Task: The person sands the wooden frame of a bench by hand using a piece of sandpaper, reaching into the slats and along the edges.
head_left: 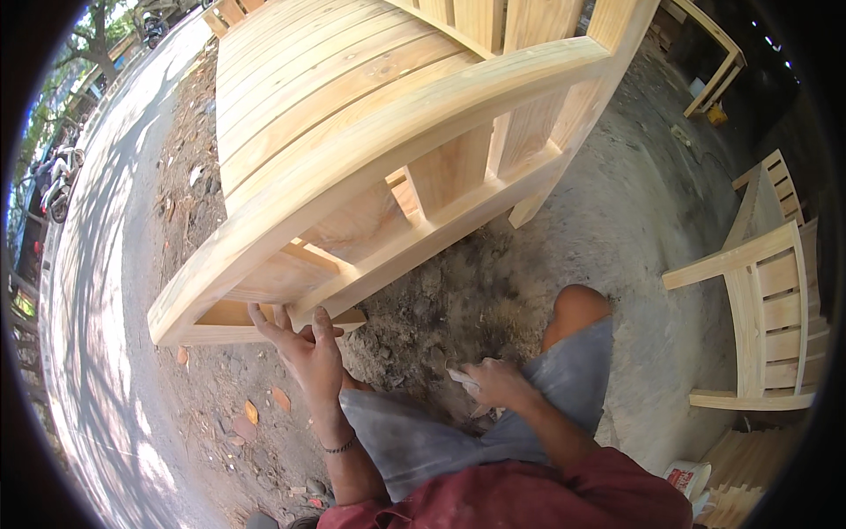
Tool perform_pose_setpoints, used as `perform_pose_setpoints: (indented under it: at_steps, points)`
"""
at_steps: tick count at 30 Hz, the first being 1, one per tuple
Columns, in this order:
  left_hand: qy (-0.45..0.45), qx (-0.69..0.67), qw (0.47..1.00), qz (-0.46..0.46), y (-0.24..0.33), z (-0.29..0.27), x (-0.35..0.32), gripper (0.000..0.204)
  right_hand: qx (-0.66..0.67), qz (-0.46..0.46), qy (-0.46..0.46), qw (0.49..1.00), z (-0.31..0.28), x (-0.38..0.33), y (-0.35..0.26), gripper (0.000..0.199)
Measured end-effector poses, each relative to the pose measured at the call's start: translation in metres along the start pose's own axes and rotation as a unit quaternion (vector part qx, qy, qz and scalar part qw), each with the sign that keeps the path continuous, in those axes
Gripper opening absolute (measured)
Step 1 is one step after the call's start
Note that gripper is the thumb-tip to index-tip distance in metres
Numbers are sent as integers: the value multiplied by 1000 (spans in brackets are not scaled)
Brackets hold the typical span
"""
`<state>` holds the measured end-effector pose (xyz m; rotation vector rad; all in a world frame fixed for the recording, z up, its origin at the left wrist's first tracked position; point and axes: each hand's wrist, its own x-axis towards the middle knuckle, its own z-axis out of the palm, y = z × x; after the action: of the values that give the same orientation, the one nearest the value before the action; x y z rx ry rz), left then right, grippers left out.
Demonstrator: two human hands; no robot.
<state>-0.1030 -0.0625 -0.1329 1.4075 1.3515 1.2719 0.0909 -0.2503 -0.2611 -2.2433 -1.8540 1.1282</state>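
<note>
The big wooden bench [370, 132] stands on the dirt ground [493, 291], right in front of the person, who sits low with knees up. The left hand [304, 348] is open, its fingers [264, 319] spread wide and pressed against the bottom corner of the bench end, under the curved armrest [352, 159]. The right hand [498, 383] is closed around a small pale scrap, maybe sandpaper [463, 379], and rests by the knee, apart from the bench. The bench looks heavy and hard, made of thick bare planks. It will not bend or squash, but the raw wood may feel rough. Good places to hold it are probably the armrest or the low rail [423, 238] beneath it. Its long side runs away from the person, up toward the top of the picture, and its end faces the person.
</note>
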Motion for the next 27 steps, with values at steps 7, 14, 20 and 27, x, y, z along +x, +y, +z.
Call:
perform_pose_setpoints:
  at_steps: [7,14,20,27]
  points:
    - [6,-49,998,-27,6,-7,-3,81,6,-37,68,997,11,8,10,33]
    - [24,25,999,-22,6,-7,2,72,27,-48,109,992,25,10,22,31]
    - [-8,-15,999,-29,-1,-10,13,70,28,-32,108,993,-3,1,13,29]
    - [8,-278,960,-1,-41,6,-69,49,25,-21,83,996,1,0,18,32]
